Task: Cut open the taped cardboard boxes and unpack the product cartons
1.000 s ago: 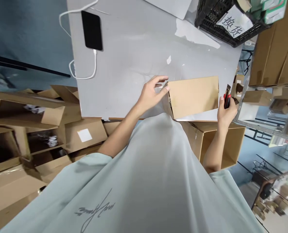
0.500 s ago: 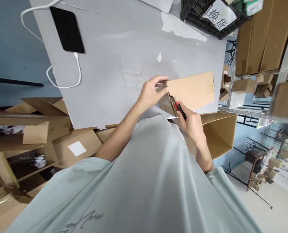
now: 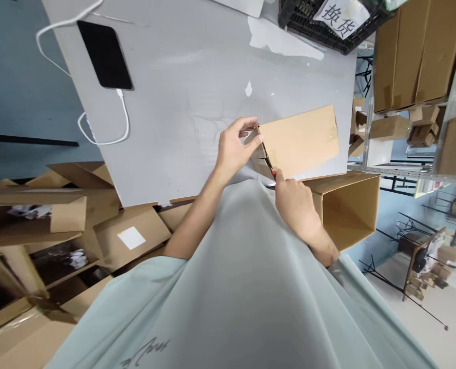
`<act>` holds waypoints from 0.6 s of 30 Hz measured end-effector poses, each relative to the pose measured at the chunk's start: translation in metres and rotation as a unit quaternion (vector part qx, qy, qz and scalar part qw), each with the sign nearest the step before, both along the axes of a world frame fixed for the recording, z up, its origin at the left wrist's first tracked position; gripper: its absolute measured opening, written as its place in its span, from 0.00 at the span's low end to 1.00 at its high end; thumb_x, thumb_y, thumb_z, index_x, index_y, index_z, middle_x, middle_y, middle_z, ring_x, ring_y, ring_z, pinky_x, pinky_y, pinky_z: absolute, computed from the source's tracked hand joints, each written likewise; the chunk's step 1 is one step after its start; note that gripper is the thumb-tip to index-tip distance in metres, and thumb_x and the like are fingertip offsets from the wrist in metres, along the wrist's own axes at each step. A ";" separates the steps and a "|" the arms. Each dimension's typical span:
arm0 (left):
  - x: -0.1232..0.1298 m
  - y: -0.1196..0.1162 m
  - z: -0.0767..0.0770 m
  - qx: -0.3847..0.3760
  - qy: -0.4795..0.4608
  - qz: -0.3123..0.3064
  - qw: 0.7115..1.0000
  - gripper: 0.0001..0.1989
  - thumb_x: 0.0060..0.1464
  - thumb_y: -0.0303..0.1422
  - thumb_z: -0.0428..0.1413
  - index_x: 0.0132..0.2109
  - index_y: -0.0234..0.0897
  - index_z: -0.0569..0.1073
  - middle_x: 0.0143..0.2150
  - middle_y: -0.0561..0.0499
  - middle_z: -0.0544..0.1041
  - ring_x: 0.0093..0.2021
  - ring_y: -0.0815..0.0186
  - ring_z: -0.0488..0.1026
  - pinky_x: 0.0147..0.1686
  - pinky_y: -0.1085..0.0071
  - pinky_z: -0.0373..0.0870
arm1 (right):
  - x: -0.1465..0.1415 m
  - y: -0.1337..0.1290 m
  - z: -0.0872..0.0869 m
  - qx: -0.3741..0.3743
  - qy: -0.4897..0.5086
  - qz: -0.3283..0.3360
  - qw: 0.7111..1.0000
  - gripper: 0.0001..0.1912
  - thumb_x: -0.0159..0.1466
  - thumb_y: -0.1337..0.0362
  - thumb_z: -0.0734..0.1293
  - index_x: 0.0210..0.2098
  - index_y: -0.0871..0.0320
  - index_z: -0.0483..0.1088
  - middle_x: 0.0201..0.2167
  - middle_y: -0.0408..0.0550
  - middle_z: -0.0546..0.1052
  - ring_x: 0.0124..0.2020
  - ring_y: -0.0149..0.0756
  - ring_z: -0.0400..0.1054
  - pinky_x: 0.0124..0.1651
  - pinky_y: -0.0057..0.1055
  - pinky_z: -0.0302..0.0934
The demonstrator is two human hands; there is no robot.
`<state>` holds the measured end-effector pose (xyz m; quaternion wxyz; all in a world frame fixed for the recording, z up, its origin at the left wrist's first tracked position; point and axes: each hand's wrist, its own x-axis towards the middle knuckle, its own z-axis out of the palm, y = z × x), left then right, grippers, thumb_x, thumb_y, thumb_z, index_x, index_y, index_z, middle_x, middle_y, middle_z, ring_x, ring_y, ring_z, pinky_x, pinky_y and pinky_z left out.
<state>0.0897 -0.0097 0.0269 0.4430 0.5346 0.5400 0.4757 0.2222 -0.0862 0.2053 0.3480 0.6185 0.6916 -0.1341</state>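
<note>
A tan cardboard box (image 3: 300, 138) lies on the grey table (image 3: 166, 123) close to my body. My left hand (image 3: 237, 146) grips the upper corner of its left end, thumb on the near face and fingers around the far side. My right hand (image 3: 297, 207) is closed around a red and black cutter (image 3: 274, 175), mostly hidden in the fist. The cutter's tip is at the lower part of the edge of the box's left end, where a dark gap shows.
A black phone (image 3: 105, 55) with a white cable lies at the table's left. A black crate (image 3: 320, 23) stands at the back right. Open cartons (image 3: 351, 210) sit below the table's right edge, and flattened cartons (image 3: 131, 238) at lower left.
My right hand has moved down and left along the box's end edge with the cutter, now turned so that it covers most of the handle. My left hand still holds the corner.
</note>
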 end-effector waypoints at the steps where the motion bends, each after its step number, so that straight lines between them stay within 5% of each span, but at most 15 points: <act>1: 0.001 -0.001 -0.002 -0.002 0.002 0.010 1.000 0.25 0.65 0.41 0.70 0.66 0.43 0.79 0.63 0.44 0.86 0.65 0.52 0.84 0.68 0.55 0.82 | 0.007 -0.005 0.001 -0.008 0.006 0.003 1.000 0.29 0.82 0.74 0.53 0.79 0.65 0.64 0.48 0.66 0.88 0.50 0.50 0.88 0.47 0.35 0.77; 6: 0.010 -0.004 -0.011 -0.007 0.001 0.066 0.998 0.25 0.67 0.50 0.70 0.63 0.42 0.81 0.62 0.43 0.86 0.62 0.52 0.86 0.66 0.55 0.83 | 0.062 -0.018 0.011 0.028 0.123 0.002 0.992 0.30 0.84 0.64 0.58 0.83 0.56 0.61 0.48 0.58 0.89 0.43 0.48 0.87 0.45 0.35 0.75; 9: 0.013 -0.001 -0.014 -0.002 -0.003 0.094 0.996 0.27 0.67 0.55 0.69 0.61 0.42 0.81 0.62 0.42 0.86 0.62 0.51 0.86 0.67 0.53 0.84 | 0.122 0.000 0.002 0.176 0.197 -0.056 0.963 0.29 0.84 0.57 0.57 0.81 0.54 0.65 0.51 0.58 0.89 0.44 0.51 0.86 0.46 0.38 0.74; 13: 0.009 0.005 -0.013 0.000 0.008 0.119 0.993 0.33 0.64 0.61 0.69 0.61 0.42 0.81 0.63 0.40 0.85 0.63 0.50 0.85 0.68 0.51 0.83 | 0.212 0.050 -0.046 0.368 0.234 -0.151 0.887 0.30 0.81 0.54 0.59 0.75 0.60 0.72 0.56 0.63 0.88 0.50 0.57 0.86 0.52 0.45 0.75; 18: 0.019 0.003 0.020 0.031 0.151 0.152 0.976 0.30 0.69 0.58 0.67 0.66 0.43 0.80 0.66 0.40 0.83 0.68 0.48 0.81 0.73 0.46 0.78 | 0.266 0.086 -0.105 0.326 0.383 -0.211 0.838 0.26 0.78 0.49 0.65 0.68 0.56 0.77 0.55 0.58 0.88 0.52 0.53 0.83 0.55 0.45 0.75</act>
